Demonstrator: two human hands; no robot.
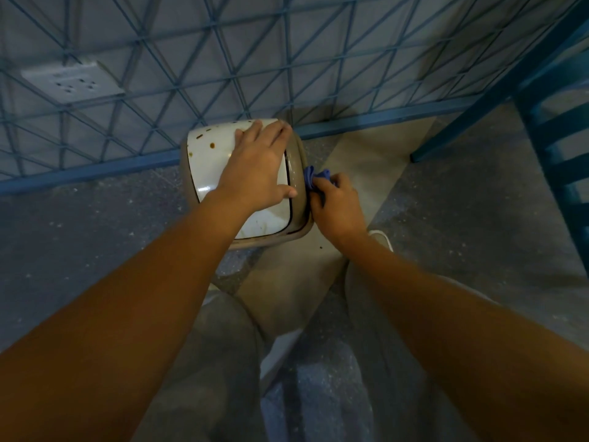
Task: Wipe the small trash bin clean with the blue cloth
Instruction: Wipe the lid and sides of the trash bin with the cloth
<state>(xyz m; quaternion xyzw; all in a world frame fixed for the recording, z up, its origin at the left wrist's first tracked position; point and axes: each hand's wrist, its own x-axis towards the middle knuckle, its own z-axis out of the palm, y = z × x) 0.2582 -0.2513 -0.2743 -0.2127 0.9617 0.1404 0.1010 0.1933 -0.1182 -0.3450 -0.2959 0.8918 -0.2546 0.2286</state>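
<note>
The small trash bin (207, 154) stands on the floor (95, 224) at the middle far side, close against a blue wire fence (191, 74). Its white lid (210, 161) carries brown specks. The left hand (258, 164) lies flat on the lid, fingers (271, 132) straight and spread, gripping nothing. The right hand (338, 202), just right of the bin, has its fingers curled round the bunched blue cloth (314, 178), which touches the bin's right side. A wall socket (73, 81) shows far left behind the fence.
</note>
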